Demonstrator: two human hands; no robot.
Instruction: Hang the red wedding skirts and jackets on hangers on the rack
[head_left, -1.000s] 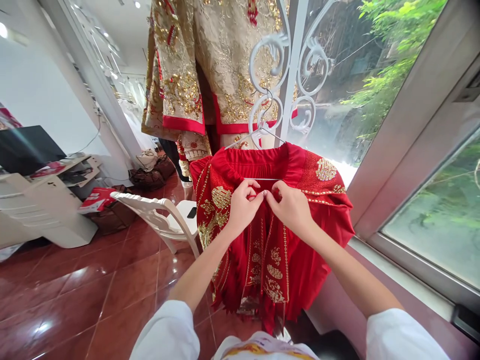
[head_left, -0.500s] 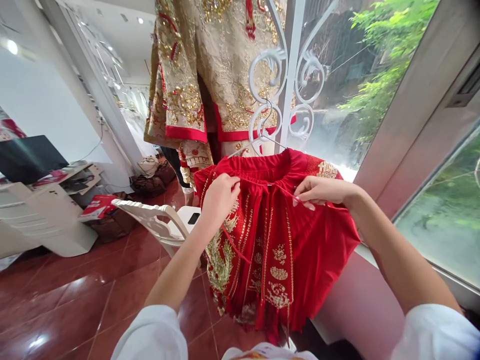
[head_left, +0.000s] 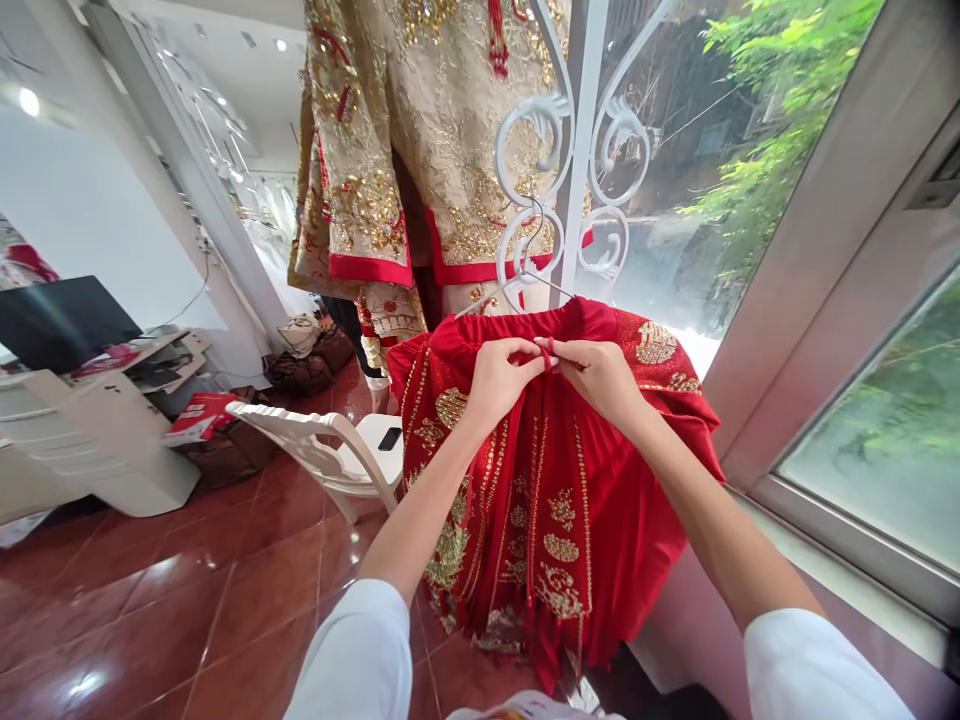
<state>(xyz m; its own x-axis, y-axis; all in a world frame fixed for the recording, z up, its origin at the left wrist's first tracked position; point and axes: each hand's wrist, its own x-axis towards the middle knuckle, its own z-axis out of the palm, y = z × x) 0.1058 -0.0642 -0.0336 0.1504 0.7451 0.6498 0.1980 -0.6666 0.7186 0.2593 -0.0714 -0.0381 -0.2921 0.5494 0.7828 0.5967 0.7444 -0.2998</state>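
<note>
At the centre of the frame, the left hand [head_left: 501, 382] and right hand [head_left: 601, 378], equally near, pinch a looped red cord [head_left: 548, 352] between their fingertips, against the waistband of the red skirt [head_left: 634, 530], which hangs lengthwise below toward the bottom.

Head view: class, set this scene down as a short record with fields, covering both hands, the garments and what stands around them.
Left hand: fingertips pinched at a red cord
Right hand: fingertips at the same cord, close beside the left
Garment at hands: red garment with gold embroidery, gathered top edge
Support: wire hanger
Behind: beige-and-gold garment, red-hemmed; white scrollwork
Left side: white chair, phone on its seat
Right side: window, greenery outside
Floor: shiny reddish tiles
</note>
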